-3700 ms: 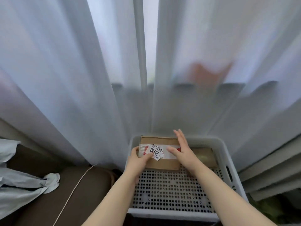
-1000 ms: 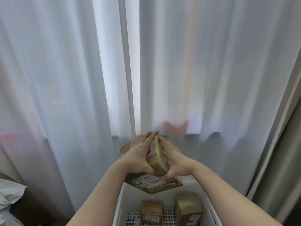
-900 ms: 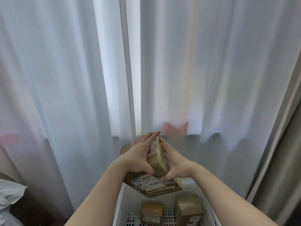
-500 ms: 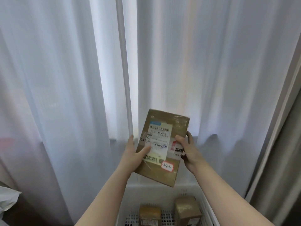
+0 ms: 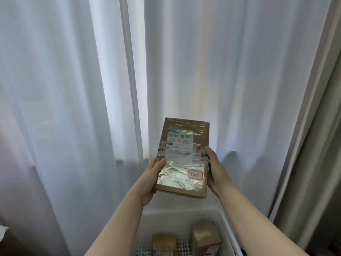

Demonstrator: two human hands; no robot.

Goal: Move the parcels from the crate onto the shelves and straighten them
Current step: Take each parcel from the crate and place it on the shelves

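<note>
Below held parcel, crate cut off

I get soft daylight through the sheer curtain, brightest along the strip near the middle, while its lower part falls grey. Tape on the parcel throws a hard glare that washes out the surface beneath. Folds bow outward toward the edges, and the bottom corners look soft.

Parcel above crate (two boxes inside), curtain behind.
</note>
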